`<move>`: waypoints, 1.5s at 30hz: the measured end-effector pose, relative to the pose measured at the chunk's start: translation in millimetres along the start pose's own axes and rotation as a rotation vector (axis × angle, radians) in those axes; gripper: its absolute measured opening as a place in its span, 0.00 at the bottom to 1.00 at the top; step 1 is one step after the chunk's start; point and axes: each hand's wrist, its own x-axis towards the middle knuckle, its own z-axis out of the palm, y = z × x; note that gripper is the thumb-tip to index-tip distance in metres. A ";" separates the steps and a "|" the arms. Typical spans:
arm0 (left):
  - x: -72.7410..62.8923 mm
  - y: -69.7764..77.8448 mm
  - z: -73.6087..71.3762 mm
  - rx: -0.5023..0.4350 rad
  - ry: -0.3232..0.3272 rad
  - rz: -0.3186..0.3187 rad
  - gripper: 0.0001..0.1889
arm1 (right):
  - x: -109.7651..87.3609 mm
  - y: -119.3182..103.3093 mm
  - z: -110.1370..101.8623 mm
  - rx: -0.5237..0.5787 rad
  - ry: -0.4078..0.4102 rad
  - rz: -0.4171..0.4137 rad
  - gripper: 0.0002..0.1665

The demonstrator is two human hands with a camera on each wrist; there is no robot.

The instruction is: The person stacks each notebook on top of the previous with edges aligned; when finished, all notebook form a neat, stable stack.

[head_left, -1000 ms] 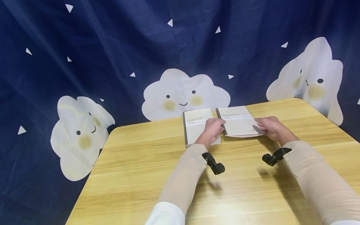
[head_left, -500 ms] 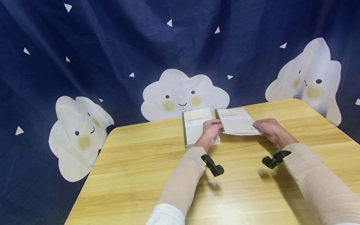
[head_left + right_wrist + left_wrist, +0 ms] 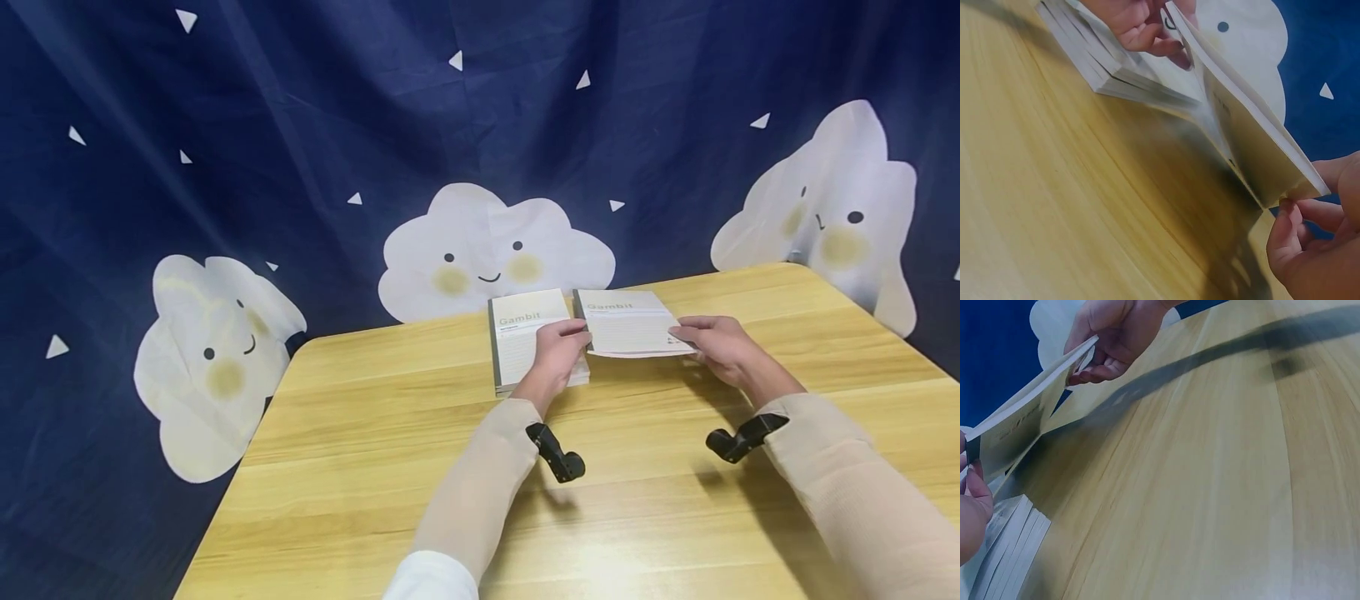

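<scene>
Both hands hold up one thin notebook (image 3: pixel 630 323) with a dark spine strip and "Gambit" printed on its pale cover. My left hand (image 3: pixel 557 354) pinches its spine side near the lower corner. At the opposite lower corner, my right hand (image 3: pixel 720 350) grips it between thumb and fingers. The wrist views show the notebook's underside raised above the table, its far edge low near the wood. Partly under my left forearm's reach lies a stack of matching notebooks (image 3: pixel 517 350), several thick, spine to the left; the left hand overlaps it in the head view.
The wooden table (image 3: pixel 360 433) has its back edge just behind the notebooks. A dark blue curtain (image 3: pixel 315 100) with white clouds hangs behind. Black wrist cameras, left camera (image 3: pixel 555 452) and right camera (image 3: pixel 746 437), jut inward over the table.
The held notebook has risen at its near edge and shifted slightly left, with both hands moving along. The stack on the left has stayed in place.
</scene>
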 end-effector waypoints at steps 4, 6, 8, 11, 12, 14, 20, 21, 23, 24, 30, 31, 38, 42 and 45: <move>-4.0 1.2 -7.2 0.044 -0.017 0.015 0.17 | -2.3 -1.1 4.4 0.050 0.018 -0.011 0.42; -5.7 1.8 -10.9 0.063 -0.025 0.028 0.17 | -3.1 -1.8 7.3 0.085 0.033 -0.018 0.42; -7.6 2.2 -14.6 0.083 -0.030 0.047 0.17 | -4.0 -2.1 10.3 0.126 0.041 -0.028 0.42; -11.1 2.3 -21.5 0.119 -0.040 0.078 0.17 | -5.0 -2.3 16.0 0.201 0.046 -0.050 0.42; -12.3 2.1 -24.0 0.130 -0.044 0.090 0.17 | -5.5 -2.2 18.1 0.225 0.047 -0.057 0.42; -14.7 1.3 -29.4 0.156 -0.047 0.110 0.17 | -6.3 -2.3 22.3 0.264 0.049 -0.073 0.42; -20.2 -1.5 -46.4 0.200 -0.035 0.171 0.18 | -7.0 -0.8 36.8 0.228 0.051 -0.123 0.41; -21.2 -1.7 -49.2 0.204 -0.032 0.182 0.18 | -6.9 -0.5 39.5 0.199 0.058 -0.131 0.40; -23.1 -2.1 -54.9 0.219 -0.026 0.203 0.18 | -6.2 0.4 45.0 0.119 0.080 -0.147 0.38; -23.9 -2.3 -57.8 0.226 -0.021 0.214 0.18 | -5.8 0.7 48.0 0.079 0.095 -0.155 0.38; -28.2 -2.5 -76.8 0.287 -0.010 0.292 0.19 | 0.0 -0.1 67.9 -0.065 0.150 -0.198 0.35; -28.9 -2.8 -80.3 0.301 -0.011 0.298 0.18 | 1.3 0.0 71.4 -0.072 0.151 -0.198 0.35; -29.7 -8.5 -103.7 0.354 0.016 0.317 0.18 | 13.4 1.8 96.6 -0.127 0.153 -0.195 0.31; -33.7 -6.8 -114.5 0.369 0.042 0.333 0.18 | 19.8 1.3 111.3 -0.153 0.145 -0.187 0.31; -34.1 -8.6 -121.8 0.384 0.059 0.325 0.18 | 23.4 1.1 121.0 -0.177 0.144 -0.205 0.32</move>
